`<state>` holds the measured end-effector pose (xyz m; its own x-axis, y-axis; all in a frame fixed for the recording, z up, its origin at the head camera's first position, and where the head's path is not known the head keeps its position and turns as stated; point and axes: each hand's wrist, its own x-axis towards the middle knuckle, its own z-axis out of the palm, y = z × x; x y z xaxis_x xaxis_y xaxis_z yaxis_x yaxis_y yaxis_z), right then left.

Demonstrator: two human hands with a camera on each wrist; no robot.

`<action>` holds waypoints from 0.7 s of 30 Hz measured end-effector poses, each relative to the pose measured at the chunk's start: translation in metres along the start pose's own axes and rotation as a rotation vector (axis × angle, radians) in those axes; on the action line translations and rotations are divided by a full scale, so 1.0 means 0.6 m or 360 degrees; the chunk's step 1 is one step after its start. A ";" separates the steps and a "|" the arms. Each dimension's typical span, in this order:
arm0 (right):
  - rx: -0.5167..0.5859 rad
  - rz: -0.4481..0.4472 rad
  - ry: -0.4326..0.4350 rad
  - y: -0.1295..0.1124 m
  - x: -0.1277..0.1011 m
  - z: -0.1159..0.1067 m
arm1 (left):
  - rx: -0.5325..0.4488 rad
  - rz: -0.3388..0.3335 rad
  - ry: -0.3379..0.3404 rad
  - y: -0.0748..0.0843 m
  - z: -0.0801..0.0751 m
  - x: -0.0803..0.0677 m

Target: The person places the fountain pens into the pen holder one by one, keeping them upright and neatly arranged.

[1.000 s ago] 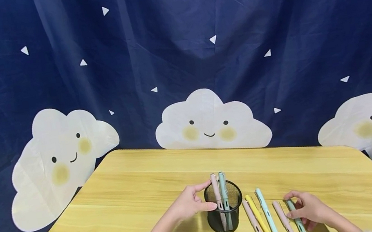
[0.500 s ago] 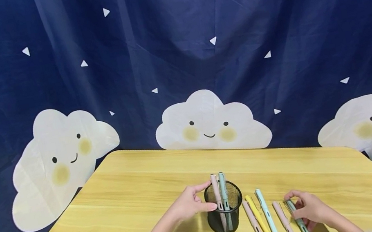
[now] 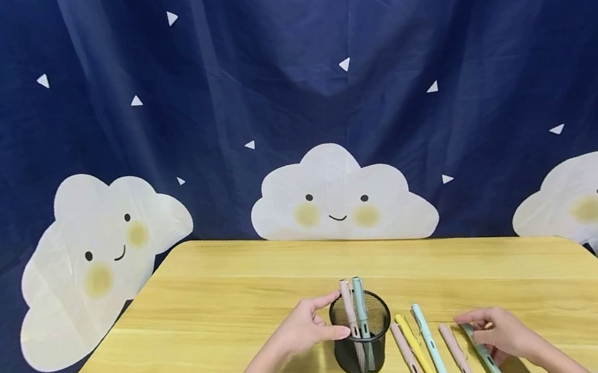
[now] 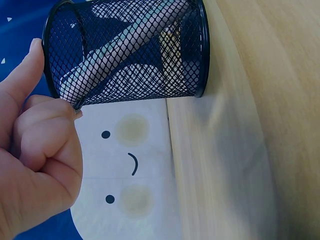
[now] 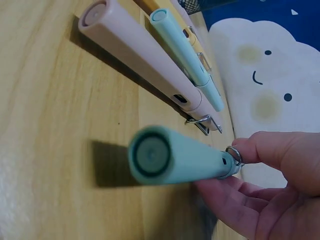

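The green pen (image 3: 487, 358) is now lying further toward the near edge than half a second ago, its front end lifting off the wooden table (image 3: 208, 316) in the right wrist view. The right hand (image 3: 502, 334) is pinching it near the wire clip between thumb and fingers. Just left of it, a pink pen (image 3: 460, 359), a light blue pen (image 3: 432, 353), a yellow pen (image 3: 420, 356) and another pink pen (image 3: 411, 363) are lying side by side. Further left, the left hand (image 3: 300, 331) is curling its thumb and fingers against the black mesh pen cup (image 3: 363, 342), which is holding two upright pens. A navy cloud-print curtain (image 3: 283, 96) is hanging behind.
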<state>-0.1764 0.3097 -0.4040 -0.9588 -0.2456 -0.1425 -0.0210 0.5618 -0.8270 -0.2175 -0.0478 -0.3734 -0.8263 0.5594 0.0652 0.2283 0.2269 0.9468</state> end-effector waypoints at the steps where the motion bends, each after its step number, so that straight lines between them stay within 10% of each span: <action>1: -0.0014 0.0000 0.0009 0.000 0.001 -0.001 | -0.0002 -0.0001 0.0001 0.000 0.000 0.000; 21: 0.0107 -0.0033 0.0101 -0.005 0.002 -0.001 | -0.0016 -0.0015 0.0008 0.003 0.000 0.000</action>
<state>-0.1775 0.3079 -0.4012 -0.9745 -0.2048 -0.0916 -0.0243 0.5022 -0.8644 -0.2170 -0.0473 -0.3720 -0.8310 0.5532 0.0581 0.2155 0.2240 0.9505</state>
